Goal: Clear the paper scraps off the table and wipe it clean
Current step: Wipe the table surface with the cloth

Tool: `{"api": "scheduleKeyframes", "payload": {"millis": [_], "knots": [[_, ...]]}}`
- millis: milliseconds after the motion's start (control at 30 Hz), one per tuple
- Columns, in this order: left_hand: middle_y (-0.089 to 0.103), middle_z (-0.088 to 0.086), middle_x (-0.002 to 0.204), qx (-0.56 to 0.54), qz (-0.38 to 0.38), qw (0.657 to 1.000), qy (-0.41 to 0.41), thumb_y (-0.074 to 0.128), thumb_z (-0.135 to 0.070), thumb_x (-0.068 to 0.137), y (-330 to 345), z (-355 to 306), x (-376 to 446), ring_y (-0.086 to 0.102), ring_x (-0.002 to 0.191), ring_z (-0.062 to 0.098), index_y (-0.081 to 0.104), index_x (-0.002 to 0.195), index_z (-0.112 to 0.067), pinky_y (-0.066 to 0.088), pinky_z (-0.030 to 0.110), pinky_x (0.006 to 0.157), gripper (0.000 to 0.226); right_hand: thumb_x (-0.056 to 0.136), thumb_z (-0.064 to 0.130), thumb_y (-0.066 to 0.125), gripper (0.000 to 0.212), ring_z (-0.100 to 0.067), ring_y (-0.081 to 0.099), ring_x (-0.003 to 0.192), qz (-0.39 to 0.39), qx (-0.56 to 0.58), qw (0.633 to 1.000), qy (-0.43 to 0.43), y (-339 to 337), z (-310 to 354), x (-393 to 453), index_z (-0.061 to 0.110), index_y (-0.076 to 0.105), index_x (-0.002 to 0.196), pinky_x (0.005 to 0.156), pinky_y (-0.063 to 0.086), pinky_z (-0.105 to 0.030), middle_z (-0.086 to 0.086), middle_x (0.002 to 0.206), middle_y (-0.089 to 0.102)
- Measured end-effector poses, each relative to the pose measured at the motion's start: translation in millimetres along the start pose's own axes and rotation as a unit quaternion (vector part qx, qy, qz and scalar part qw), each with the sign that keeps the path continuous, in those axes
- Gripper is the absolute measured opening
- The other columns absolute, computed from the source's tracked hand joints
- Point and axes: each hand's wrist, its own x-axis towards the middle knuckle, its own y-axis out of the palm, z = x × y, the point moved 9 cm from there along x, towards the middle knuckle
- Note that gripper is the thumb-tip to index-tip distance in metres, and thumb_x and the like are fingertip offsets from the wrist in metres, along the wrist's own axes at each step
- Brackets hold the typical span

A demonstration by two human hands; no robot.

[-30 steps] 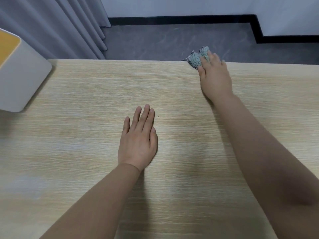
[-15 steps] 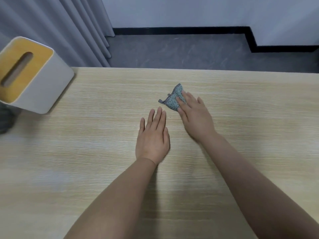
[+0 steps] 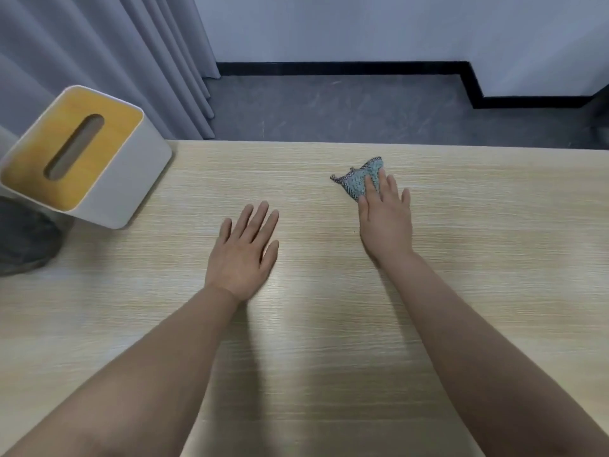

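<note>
Place: a plain indoor room, home or office, cannot tell which
Furniture: pale wood-grain desk [image 3: 329, 357]
On it: white tissue box [image 3: 79, 159] with yellow top
Surroundings: grey curtain [image 3: 99, 44], white wall [image 3: 329, 24], black skirting [image 3: 329, 68], grey floor [image 3: 329, 110]

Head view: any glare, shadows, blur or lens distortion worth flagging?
Head view: a soft sheen on the table between the forearms; faint shadows beside both arms; wide-angle bowing at the tissue box; cloth and hands fairly sharp.

Grey curtains [image 3: 99, 44] hang left, beside a pale wall [image 3: 329, 24] (black skirting [image 3: 329, 68]) and grey floor [image 3: 329, 110].
</note>
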Motion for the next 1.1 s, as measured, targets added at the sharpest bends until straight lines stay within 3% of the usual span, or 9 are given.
{"api": "scheduleKeyframes", "payload": {"millis": [100,233,467,600,700,800,900,1033,1100], "knots": [[-0.012,-0.018,0.152,-0.029,-0.017,0.999,-0.011,-0.002,-0.049,0.09,3,5,-6,-0.021,0.138,0.001,-0.003,0.146,-0.036,-0.015,0.029,0.113,0.058,0.103,0.03,0.018,0.048,-0.022,0.004,0.146,-0.007,0.005,0.999,0.035,2,1,10,0.015,0.017,0.149,0.117,-0.003,-0.04,-0.007,0.158,0.005],[-0.007,-0.017,0.152,-0.046,-0.034,0.998,-0.01,0.004,-0.047,0.091,-1,5,-5,-0.014,0.14,0.002,0.007,0.149,-0.031,-0.009,0.031,0.115,0.06,0.103,0.03,0.018,0.049,-0.022,0.005,0.146,-0.023,0.009,0.999,0.049,0,4,26,0.013,0.017,0.149,0.117,-0.002,-0.041,-0.009,0.158,0.006],[-0.009,-0.012,0.155,-0.054,-0.033,0.998,-0.022,0.01,-0.048,0.092,-1,8,-5,-0.015,0.14,0.0,0.002,0.15,-0.023,-0.01,0.028,0.116,0.064,0.103,0.03,0.02,0.049,-0.023,0.011,0.145,-0.037,-0.015,0.999,-0.004,-6,21,61,0.013,0.022,0.148,0.117,0.002,-0.041,-0.011,0.157,0.013],[-0.006,-0.012,0.156,-0.057,-0.036,0.997,-0.021,0.013,-0.048,0.092,-1,8,-5,-0.014,0.14,-0.001,0.005,0.15,-0.023,-0.01,0.027,0.116,0.064,0.103,0.029,0.023,0.048,-0.024,0.012,0.145,0.002,-0.027,0.99,-0.141,2,77,59,0.013,0.023,0.148,0.116,0.003,-0.04,-0.01,0.157,0.014],[-0.001,-0.011,0.155,-0.054,-0.043,0.997,-0.021,0.016,-0.047,0.093,-1,8,-5,-0.01,0.141,0.0,0.009,0.15,-0.021,-0.009,0.027,0.115,0.063,0.102,0.03,0.027,0.047,-0.021,0.012,0.145,0.043,-0.023,0.957,-0.288,15,126,24,0.018,0.025,0.148,0.117,0.003,-0.039,-0.006,0.157,0.015],[0.006,-0.007,0.155,-0.055,-0.048,0.997,-0.021,0.019,-0.046,0.093,-3,7,-4,-0.002,0.142,0.003,0.015,0.149,-0.018,-0.005,0.029,0.116,0.063,0.102,0.032,0.029,0.047,-0.018,0.012,0.145,0.072,-0.012,0.937,-0.342,23,136,4,0.02,0.026,0.147,0.117,0.002,-0.036,-0.003,0.157,0.016],[0.005,-0.009,0.155,-0.05,-0.047,0.997,-0.022,0.019,-0.046,0.094,-3,7,-4,-0.003,0.142,0.003,0.016,0.149,-0.018,-0.006,0.028,0.115,0.063,0.103,0.032,0.025,0.048,-0.017,0.007,0.146,0.072,-0.03,0.948,-0.307,18,123,35,0.022,0.019,0.149,0.117,-0.001,-0.036,0.0,0.158,0.009],[0.004,-0.01,0.156,-0.049,-0.049,0.997,-0.022,0.02,-0.046,0.094,-3,8,-4,-0.005,0.142,0.001,0.015,0.15,-0.019,-0.007,0.027,0.115,0.062,0.104,0.029,0.019,0.048,-0.018,0.002,0.146,0.047,-0.033,0.987,-0.149,4,87,96,0.016,0.016,0.15,0.117,-0.001,-0.038,-0.003,0.159,0.005],[0.005,-0.01,0.156,-0.05,-0.05,0.997,-0.02,0.02,-0.046,0.094,-4,7,-4,-0.004,0.142,0.001,0.016,0.15,-0.019,-0.006,0.027,0.115,0.062,0.104,0.03,0.017,0.048,-0.019,0.002,0.146,0.038,-0.017,0.993,-0.113,5,86,100,0.016,0.017,0.149,0.118,-0.001,-0.038,-0.004,0.159,0.006]]}}
